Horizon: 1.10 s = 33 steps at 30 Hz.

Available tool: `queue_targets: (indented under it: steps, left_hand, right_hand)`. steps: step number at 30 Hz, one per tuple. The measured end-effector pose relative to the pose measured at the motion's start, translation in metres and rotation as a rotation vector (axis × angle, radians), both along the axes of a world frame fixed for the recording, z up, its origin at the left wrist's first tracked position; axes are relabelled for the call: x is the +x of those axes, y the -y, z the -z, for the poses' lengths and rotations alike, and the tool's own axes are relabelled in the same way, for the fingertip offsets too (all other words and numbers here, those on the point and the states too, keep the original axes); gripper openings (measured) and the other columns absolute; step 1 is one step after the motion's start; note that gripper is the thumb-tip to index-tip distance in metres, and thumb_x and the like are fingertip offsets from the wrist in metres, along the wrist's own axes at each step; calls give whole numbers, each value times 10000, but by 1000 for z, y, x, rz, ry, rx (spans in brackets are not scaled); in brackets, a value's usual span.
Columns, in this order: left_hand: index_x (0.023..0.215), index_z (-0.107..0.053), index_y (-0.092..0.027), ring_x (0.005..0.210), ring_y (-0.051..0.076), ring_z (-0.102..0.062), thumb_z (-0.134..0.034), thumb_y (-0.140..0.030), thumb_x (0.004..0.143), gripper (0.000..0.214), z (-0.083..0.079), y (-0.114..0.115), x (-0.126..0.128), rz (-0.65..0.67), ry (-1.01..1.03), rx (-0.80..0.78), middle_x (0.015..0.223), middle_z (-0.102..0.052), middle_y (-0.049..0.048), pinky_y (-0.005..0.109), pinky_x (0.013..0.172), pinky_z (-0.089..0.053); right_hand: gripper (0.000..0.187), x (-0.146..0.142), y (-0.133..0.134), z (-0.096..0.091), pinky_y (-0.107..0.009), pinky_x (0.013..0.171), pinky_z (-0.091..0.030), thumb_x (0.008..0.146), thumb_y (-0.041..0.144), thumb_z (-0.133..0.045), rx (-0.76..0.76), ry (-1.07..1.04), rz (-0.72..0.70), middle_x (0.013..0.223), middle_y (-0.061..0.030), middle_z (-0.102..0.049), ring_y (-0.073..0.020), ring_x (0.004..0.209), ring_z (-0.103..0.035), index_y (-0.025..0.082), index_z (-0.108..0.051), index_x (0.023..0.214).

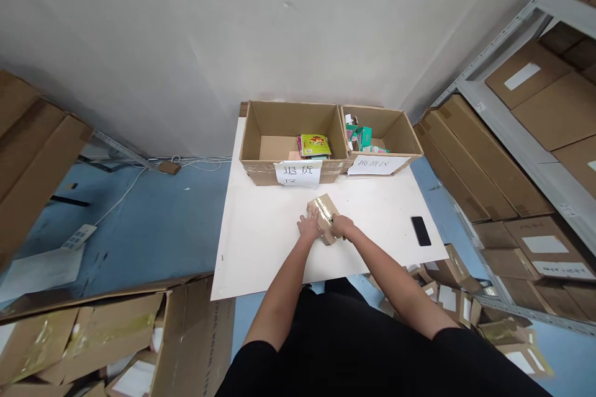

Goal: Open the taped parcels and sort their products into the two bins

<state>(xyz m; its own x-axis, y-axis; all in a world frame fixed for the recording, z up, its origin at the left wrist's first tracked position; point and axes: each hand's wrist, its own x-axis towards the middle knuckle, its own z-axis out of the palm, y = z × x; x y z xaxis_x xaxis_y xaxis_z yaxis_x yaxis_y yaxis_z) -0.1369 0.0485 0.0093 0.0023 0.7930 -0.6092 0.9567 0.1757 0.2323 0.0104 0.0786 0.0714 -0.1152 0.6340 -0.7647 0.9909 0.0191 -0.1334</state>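
Note:
A small taped cardboard box point(325, 203) sits tilted at an angle on the white table point(261, 229). Against its left side rests my left hand point(309, 223), fingers spread over the edge and gripping it. My right hand point(342, 226) is closed in a fist at the box's right side, close to the shiny tape. A small dark bit shows at its fingers, but what it holds is too small to name.
Behind the box stand two open cartons with paper signs: the left carton point(261, 172) contains colourful packets point(315, 145), the right carton point(410, 142) green boxes point(364, 137). A phone point(421, 231) lies at the table's right. Shelves point(507, 130) and piled parcels point(449, 298) flank it.

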Motion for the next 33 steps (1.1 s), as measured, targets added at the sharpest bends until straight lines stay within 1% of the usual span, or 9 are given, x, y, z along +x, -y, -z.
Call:
queue_targets:
  steps: [4, 9, 13, 15, 19, 22, 25, 30, 33]
  left_hand:
    - [1718, -77, -431, 1440, 433, -391, -710, -693, 796, 1149, 0, 2, -3, 11, -7, 39, 1817, 94, -57, 525, 1088, -462]
    - [1721, -152, -390, 1469, 448, -368, -688, -748, 805, 1120, -5, 1, -7, 66, -30, 88, 1826, 2, -2, 533, 1115, -442]
    - [1720, -222, -265, 1568, 471, -247, -772, -678, 796, 1152, -9, -2, 0, 109, -98, 157, 1789, -195, 143, 551, 1173, -396]
    - [1711, -257, -284, 1626, 443, -140, -780, -616, 828, 1079, -8, -5, 1, 201, -55, 244, 1776, -237, 142, 556, 1231, -334]
    - [1662, -353, -443, 1662, 321, -124, -676, -523, 947, 788, 1, -15, -12, 512, 165, 249, 1770, -295, -19, 487, 1306, -258]
    - [1657, -369, -442, 1660, 288, -154, -607, -551, 988, 719, 10, -15, -17, 563, 171, 243, 1762, -316, -37, 446, 1305, -279]
    - [1689, -311, -396, 1662, 306, -132, -515, -564, 1031, 709, 17, -2, 5, 462, 62, 298, 1782, -258, -2, 492, 1289, -294]
    - [1718, -247, -273, 1625, 395, -225, -372, -528, 1084, 695, 17, 31, 83, 146, -164, 282, 1775, -254, 126, 600, 1228, -336]
    - [1715, -260, -226, 1608, 423, -254, -340, -521, 1089, 696, 11, 41, 106, 81, -212, 266, 1766, -266, 163, 612, 1204, -369]
  right_hand:
    - [462, 31, 36, -4, -315, 534, -564, 945, 188, -631, -35, 6, -16, 1225, -172, -718, -206, 573, -742, 205, -547, 1400]
    - [365, 72, 75, -4, -298, 598, -555, 934, 153, -613, -56, 15, 10, 1172, -144, -731, -190, 591, -748, 196, -606, 1297]
    - [310, 95, 95, 9, -323, 732, -537, 1043, 249, -502, 135, -20, 188, 1140, -146, -754, -263, 866, -787, 203, -572, 1341]
    - [371, 94, 97, 22, -343, 798, -528, 1083, 347, -459, 258, -54, 328, 1145, -153, -764, -298, 1022, -764, 206, -500, 1424]
    - [553, 76, 86, 55, -347, 826, -539, 1049, 555, -502, 308, -162, 625, 1186, -148, -757, -301, 1081, -746, 203, -416, 1467]
    - [614, 70, 66, 72, -342, 793, -564, 1006, 573, -547, 265, -230, 791, 1216, -143, -743, -282, 1050, -752, 207, -386, 1473]
    - [652, 78, 40, 77, -343, 813, -572, 951, 557, -634, 302, -238, 880, 1231, -148, -733, -284, 1076, -742, 213, -400, 1453]
    - [672, 106, -7, 74, -312, 798, -556, 834, 502, -792, 332, -291, 855, 1154, -101, -742, -270, 1044, -733, 230, -471, 1358]
    - [482, 129, -15, 75, -278, 713, -548, 885, 487, -735, 324, -398, 809, 1054, -55, -741, -222, 890, -731, 233, -528, 1237]
